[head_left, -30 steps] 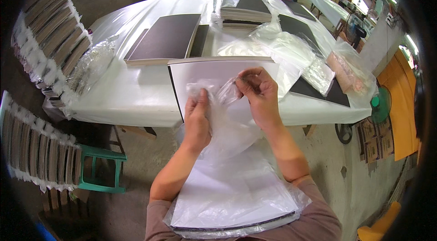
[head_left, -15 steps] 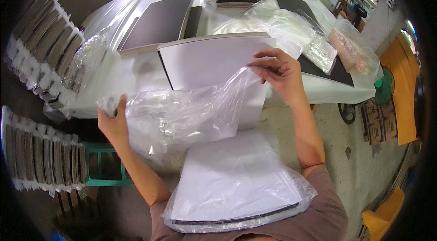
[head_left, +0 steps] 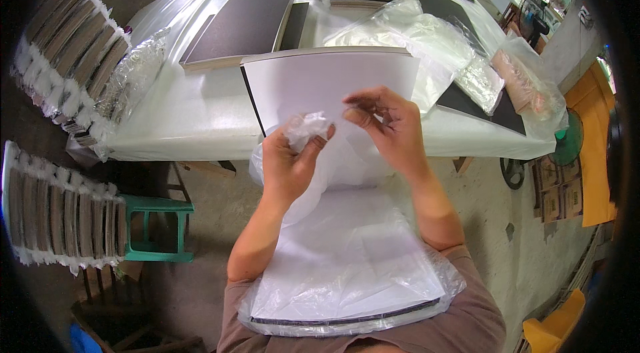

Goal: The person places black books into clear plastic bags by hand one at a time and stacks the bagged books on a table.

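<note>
My left hand (head_left: 291, 163) is closed round a bunched piece of clear plastic film (head_left: 307, 128); more film hangs below it, over the white paper behind. My right hand (head_left: 392, 128) is just to the right, thumb and fingers drawn together. Whether anything is pinched there I cannot make out. Behind both hands a large white-faced book or board with a dark left edge (head_left: 333, 76) leans up against the table. Its lower end meets a plastic-covered white stack (head_left: 343, 266) on my lap, which has a dark strip along its near edge.
A plastic-covered table (head_left: 160, 143) holds dark-covered books (head_left: 240, 26), crumpled clear plastic (head_left: 420, 36) and a bagged pinkish bundle (head_left: 517, 73). Plastic-wrapped stacks (head_left: 67, 220) stand at left beside a green stool (head_left: 160, 228). Cartons (head_left: 559, 190) and an orange sheet (head_left: 590, 153) are at right.
My left hand has moved right and up toward my right hand. The film, spread between both hands before, is now gathered in the left. My right hand has shifted slightly down and left.
</note>
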Motion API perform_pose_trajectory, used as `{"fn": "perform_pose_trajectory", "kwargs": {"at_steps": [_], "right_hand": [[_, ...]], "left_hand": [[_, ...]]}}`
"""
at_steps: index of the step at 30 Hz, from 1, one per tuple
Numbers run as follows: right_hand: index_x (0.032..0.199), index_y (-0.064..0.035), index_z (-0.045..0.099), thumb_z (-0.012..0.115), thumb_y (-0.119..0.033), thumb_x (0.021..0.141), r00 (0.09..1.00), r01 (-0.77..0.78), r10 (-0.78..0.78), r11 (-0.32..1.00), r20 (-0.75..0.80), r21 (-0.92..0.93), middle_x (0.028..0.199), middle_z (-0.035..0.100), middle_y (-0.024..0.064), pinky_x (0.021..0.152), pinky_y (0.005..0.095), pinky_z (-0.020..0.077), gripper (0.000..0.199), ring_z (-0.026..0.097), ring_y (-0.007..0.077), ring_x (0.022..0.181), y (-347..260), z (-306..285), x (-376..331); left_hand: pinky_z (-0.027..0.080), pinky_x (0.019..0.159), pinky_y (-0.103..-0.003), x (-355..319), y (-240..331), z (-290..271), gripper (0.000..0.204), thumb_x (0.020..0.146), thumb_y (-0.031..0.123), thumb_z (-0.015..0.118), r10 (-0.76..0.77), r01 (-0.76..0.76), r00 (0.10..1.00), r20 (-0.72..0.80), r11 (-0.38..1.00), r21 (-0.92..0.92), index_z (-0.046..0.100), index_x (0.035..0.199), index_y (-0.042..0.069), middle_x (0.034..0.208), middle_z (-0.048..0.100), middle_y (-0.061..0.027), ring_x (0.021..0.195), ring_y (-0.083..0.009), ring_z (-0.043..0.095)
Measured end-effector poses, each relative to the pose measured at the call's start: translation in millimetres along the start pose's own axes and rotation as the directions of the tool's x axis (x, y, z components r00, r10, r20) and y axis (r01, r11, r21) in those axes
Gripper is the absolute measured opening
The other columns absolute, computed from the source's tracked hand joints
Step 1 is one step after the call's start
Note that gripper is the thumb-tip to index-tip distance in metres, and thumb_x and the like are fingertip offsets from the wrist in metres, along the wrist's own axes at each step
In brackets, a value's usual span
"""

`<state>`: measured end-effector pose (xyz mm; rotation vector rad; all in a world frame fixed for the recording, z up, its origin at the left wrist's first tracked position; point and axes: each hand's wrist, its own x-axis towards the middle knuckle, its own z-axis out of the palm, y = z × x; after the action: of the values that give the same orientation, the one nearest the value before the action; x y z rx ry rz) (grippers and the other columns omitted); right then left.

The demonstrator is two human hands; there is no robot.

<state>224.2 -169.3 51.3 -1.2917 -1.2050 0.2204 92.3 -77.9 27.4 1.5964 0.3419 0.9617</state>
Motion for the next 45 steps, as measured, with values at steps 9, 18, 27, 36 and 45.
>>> {"fn": "perform_pose_trajectory", "kwargs": {"at_steps": [9, 18, 27, 36, 45], "right_hand": [[0.108, -0.0033, 0.047, 0.059, -0.002, 0.076, 0.974, -0.222, 0.197, 0.93, 0.113, 0.292, 0.084, 0.063, 0.0084, 0.059, 0.0181, 0.0429, 0.034, 0.056, 0.0066, 0.072, 3.1, 7.0, 0.6], [0.084, -0.0005, 0.061, 0.061, -0.004, 0.075, 0.981, -0.192, 0.19, 0.978, 0.028, 0.087, 0.071, 0.062, 0.0038, 0.052, 0.0187, 0.0407, 0.01, 0.052, 0.0049, 0.061, 15.0, 9.3, -2.3], [0.074, 0.0011, 0.057, 0.059, -0.013, 0.079, 0.989, -0.146, 0.146, 0.989, -0.006, -0.018, 0.067, 0.054, 0.0037, 0.051, 0.0233, 0.0368, 0.015, 0.045, 0.0085, 0.057, 15.9, 20.3, -5.0], [0.068, 0.0, 0.052, 0.055, -0.027, 0.082, 0.983, 0.006, -0.018, 0.998, 0.182, 0.064, 0.075, 0.044, 0.0021, 0.064, 0.0231, 0.0338, 0.031, 0.041, 0.0109, 0.071, 25.7, 16.3, -5.1], [0.083, -0.0092, 0.055, 0.053, -0.028, 0.083, 0.74, -0.494, 0.657, 0.381, 0.148, 0.782, 0.063, 0.049, -0.0026, 0.041, 0.0208, 0.038, 0.019, 0.045, 0.0067, 0.047, 12.5, -17.3, -2.6]], "left_hand": [[0.018, 0.038, -0.016, 1.1, -0.2, -3.6, 0.018, 0.074, 0.014, 0.065, -0.251, 0.244, 0.968, -0.002, 0.941, -0.233, 0.057, 0.089, 0.006, 0.069, 0.052, 0.0048, 0.045, 0.0008, 0.032], [0.03, 0.044, -0.016, 4.3, 10.0, -9.4, 0.023, 0.075, 0.014, 0.063, -0.375, 0.337, 0.923, -0.09, 0.897, -0.287, 0.056, 0.094, 0.003, 0.084, 0.058, -0.002, 0.05, -0.0011, 0.039], [0.043, 0.066, -0.022, 2.4, -9.6, 2.7, 0.015, 0.073, 0.0, 0.061, -0.114, 0.114, 0.993, -0.006, 0.991, -0.066, 0.056, 0.087, 0.0, 0.079, 0.056, -0.0015, 0.072, -0.0092, 0.052], [0.034, 0.047, -0.019, -2.8, -3.9, 0.6, 0.016, 0.081, 0.022, 0.057, -0.36, 0.334, 0.933, 0.007, 0.86, -0.385, 0.053, 0.085, 0.007, 0.06, 0.045, 0.0038, 0.052, -0.0068, 0.043], [0.034, 0.046, -0.019, -13.9, 0.0, -27.6, 0.066, 0.063, 0.038, 0.072, -0.238, 0.437, 0.86, 0.451, 0.8, -0.411, 0.047, 0.107, -0.004, 0.067, 0.054, -0.002, 0.05, -0.0056, 0.045]]}}
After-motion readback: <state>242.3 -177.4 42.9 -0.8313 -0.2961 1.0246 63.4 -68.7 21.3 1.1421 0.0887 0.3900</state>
